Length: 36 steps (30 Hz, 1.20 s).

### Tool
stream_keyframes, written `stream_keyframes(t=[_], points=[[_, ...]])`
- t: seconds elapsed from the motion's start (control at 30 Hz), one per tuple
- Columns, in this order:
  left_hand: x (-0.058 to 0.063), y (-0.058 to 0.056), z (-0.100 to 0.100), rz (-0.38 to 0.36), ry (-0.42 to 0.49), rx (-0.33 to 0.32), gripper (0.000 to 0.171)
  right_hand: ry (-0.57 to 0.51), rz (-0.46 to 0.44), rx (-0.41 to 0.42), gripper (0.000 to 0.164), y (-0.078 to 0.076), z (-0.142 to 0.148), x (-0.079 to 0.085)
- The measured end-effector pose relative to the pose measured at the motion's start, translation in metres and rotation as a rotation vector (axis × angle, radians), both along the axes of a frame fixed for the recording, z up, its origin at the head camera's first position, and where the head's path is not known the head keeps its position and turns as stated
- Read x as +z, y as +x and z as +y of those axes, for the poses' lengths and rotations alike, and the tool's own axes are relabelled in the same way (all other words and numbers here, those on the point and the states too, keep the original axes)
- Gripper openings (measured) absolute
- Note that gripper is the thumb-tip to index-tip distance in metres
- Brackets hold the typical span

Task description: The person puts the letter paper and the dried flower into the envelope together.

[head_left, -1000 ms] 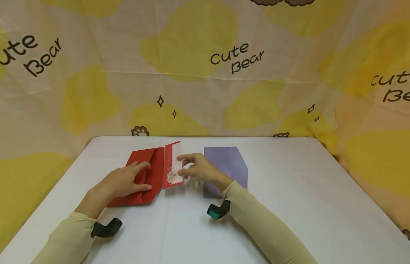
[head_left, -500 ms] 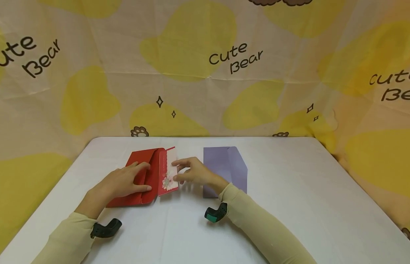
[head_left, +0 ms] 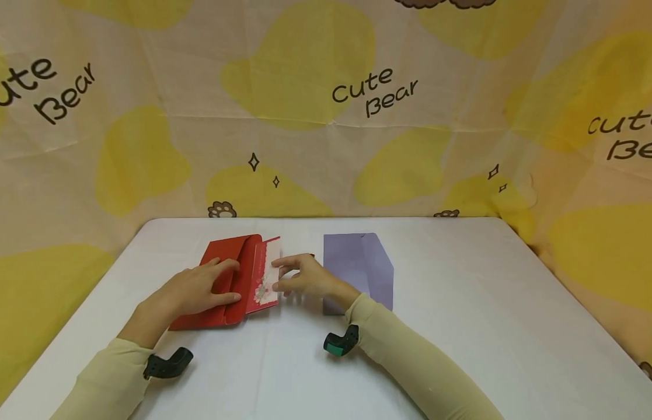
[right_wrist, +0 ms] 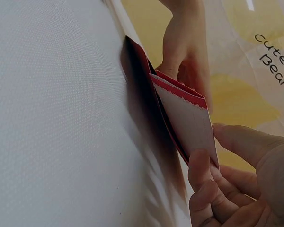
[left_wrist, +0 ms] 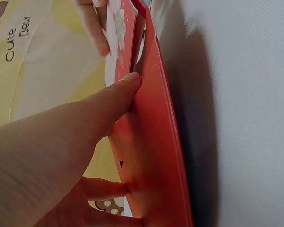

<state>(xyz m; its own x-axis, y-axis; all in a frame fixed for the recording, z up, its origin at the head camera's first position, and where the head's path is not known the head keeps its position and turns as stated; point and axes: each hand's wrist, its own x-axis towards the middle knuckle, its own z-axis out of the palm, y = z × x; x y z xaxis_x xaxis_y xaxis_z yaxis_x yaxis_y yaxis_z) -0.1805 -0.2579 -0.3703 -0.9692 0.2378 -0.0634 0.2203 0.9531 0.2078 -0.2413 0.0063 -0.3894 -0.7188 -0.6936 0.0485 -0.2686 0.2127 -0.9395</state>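
Note:
A red envelope [head_left: 216, 312] lies on the left part of the table with its mouth toward the right. My left hand [head_left: 199, 286] rests on it, thumb apart from the fingers; up close in the left wrist view, the thumb [left_wrist: 125, 85] touches the red paper by the opening. A folded greeting card [head_left: 268, 274], red-edged with white flowers, sits tilted with its left part in the envelope's mouth. My right hand [head_left: 310, 277] pinches the card's outer edge between thumb and fingers, also visible in the right wrist view where the card's white back [right_wrist: 184, 118] shows.
A purple envelope [head_left: 357, 268] lies flat to the right, partly behind my right wrist. The white table [head_left: 488, 326] ends at a patterned cloth backdrop [head_left: 315, 169]. Black cameras sit on my left wrist [head_left: 169, 363] and right wrist [head_left: 341, 341].
My right hand has moved left with the card, which now reaches further into the red envelope's mouth. The left hand has stayed in place on the envelope.

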Motion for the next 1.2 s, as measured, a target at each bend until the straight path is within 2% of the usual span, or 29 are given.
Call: stream_keyframes(t=[0.3, 0.67, 0.77, 1.0, 1.2], points=[[0.001, 0.0, -0.001, 0.004, 0.001, -0.019, 0.074, 0.013, -0.009, -0.019, 0.052, 0.002, -0.006, 0.001], [0.001, 0.001, -0.001, -0.007, 0.002, -0.003, 0.078, 0.027, -0.035, -0.022, 0.053, 0.004, -0.012, 0.0], [0.001, 0.001, -0.001, -0.012, 0.005, 0.004, 0.078, 0.044, -0.019, -0.022, 0.053, 0.004, -0.014, 0.0], [0.002, 0.001, -0.001, -0.012, 0.001, 0.003, 0.077, 0.122, 0.094, -0.039, 0.052, 0.006, -0.023, 0.0], [0.005, 0.001, 0.001, -0.005, -0.009, 0.003, 0.076, 0.16, 0.106, -0.06, 0.053, 0.008, -0.028, 0.001]])
